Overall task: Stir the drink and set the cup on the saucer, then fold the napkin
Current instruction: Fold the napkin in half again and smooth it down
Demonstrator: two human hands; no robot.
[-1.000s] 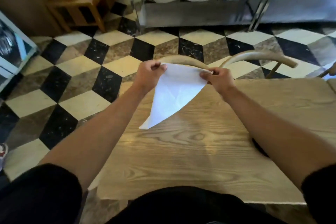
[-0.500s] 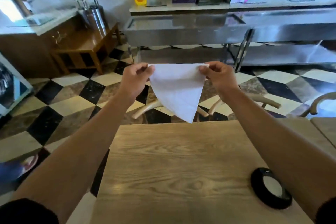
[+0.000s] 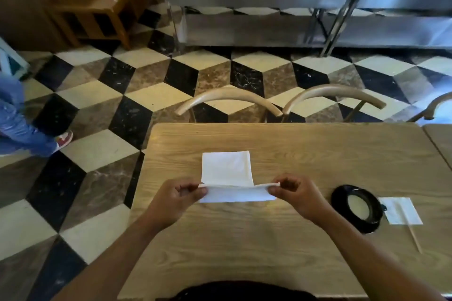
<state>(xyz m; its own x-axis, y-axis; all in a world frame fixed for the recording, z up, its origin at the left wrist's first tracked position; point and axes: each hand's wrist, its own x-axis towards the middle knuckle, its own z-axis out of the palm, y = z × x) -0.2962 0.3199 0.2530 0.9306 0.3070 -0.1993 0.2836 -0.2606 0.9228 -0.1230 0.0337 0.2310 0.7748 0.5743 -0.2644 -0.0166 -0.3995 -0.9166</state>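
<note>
Two hands pinch a white napkin at the near middle of the wooden table. The left hand holds the left end of the napkin's near folded edge between thumb and curled fingers; the right hand grips the right end the same way. That folded strip is raised a little and runs left to right, while the rest of the napkin lies flat on the table and reaches away from the person. How many layers the fold has is hard to make out.

To the right stands a black cup with pale drink in it, seen from above; whether a saucer sits under it cannot be told. Just beside it lies a second small white napkin with a thin stick across it, its near end on the table. Two curved chair backs show beyond the far edge, their seats hidden. At the left edge, a person's leg in blue is cut off.
</note>
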